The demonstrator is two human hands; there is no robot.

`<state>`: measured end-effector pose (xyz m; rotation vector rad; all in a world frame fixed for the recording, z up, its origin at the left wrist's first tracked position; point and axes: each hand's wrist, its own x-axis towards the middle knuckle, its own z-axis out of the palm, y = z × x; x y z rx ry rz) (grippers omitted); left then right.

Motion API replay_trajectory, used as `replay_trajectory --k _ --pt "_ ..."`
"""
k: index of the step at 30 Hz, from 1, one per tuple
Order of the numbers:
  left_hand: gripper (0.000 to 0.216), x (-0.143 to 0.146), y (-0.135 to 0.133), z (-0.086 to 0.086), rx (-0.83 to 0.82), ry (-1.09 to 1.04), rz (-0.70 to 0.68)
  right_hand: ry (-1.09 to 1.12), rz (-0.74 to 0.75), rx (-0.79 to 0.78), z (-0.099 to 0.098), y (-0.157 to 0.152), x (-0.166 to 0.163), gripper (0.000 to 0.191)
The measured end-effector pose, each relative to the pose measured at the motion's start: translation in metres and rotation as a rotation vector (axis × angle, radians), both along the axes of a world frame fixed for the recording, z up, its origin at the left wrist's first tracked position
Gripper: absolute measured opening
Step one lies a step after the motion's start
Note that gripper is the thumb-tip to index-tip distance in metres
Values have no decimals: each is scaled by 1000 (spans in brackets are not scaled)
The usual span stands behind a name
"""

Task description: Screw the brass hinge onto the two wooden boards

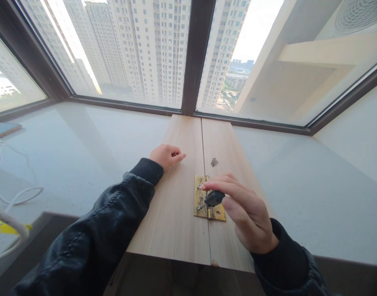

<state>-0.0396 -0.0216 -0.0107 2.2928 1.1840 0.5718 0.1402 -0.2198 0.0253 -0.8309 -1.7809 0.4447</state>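
My right hand (pixel 248 216) grips a short screwdriver (pixel 215 198) by its black handle. The metal tip points left and down, at the lower left part of a brass hinge (pixel 200 179). Whether it sits in a screw is too small to tell. The hinge lies flat across the seam between a left wooden board (pixel 172 218) and a right wooden board (pixel 225 142); my fingers cover part of its right leaf. Several small screws (pixel 214 162) lie on the right board above the hinge. Resting on the left board, my left hand (pixel 167 157) is loosely curled, with nothing visible in it.
The boards lie on a white windowsill (pixel 114 123) and jut past its near edge. Window frames (pixel 191 74) close off the far side. At the left are a white cable (pixel 24 197), a phone-like flat object (pixel 5 129) and something yellow (pixel 11 227).
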Motion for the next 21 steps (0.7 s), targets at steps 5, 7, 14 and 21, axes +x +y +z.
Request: replay_trajectory --k 5,7,14,21 --pt "38 1 -1 2 -12 9 17 10 2 -31 -1 1 -1 23" --pt "37 1 -2 2 -14 16 24 20 -1 -37 -2 1 -1 22" --pt "36 1 -2 3 -8 24 25 104 -8 -16 -13 1 3 16" --pt "38 1 0 2 -6 19 -1 95 -47 25 -18 1 2 22"
